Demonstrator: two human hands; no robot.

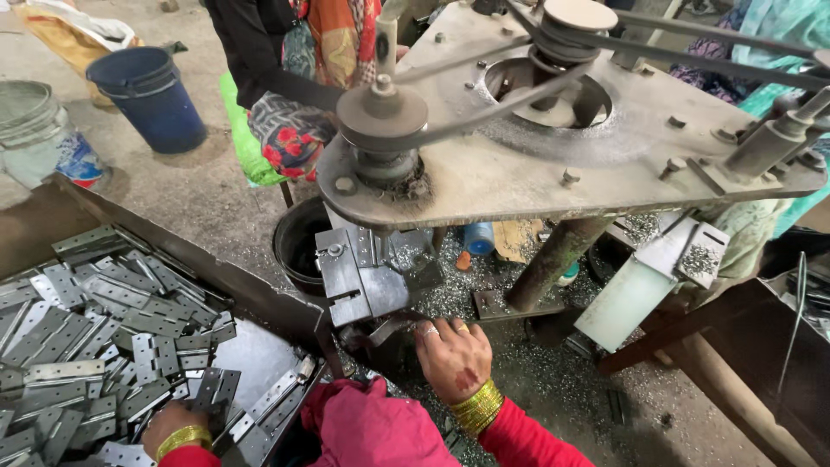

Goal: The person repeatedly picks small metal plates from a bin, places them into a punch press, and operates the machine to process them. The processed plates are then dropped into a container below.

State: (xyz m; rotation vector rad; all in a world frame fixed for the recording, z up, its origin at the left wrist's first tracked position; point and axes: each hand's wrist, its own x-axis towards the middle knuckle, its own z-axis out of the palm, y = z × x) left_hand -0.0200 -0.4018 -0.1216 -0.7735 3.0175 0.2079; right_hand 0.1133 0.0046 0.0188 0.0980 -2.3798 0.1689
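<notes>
My right hand, with rings and gold bangles over a red sleeve, reaches under the belt-driven machine. Its fingers curl over something at the machine's dark base next to a grey metal jig block; what they hold is hidden. My left hand, also with a gold bangle, rests low at the edge of a metal tray heaped with several flat grey hinge plates. Its fingers are hidden among the plates.
Another person in dark and patterned clothes stands behind the machine. A blue bucket and a pale bucket stand on the floor at the left. A black tub sits under the machine. Metal shavings cover the floor.
</notes>
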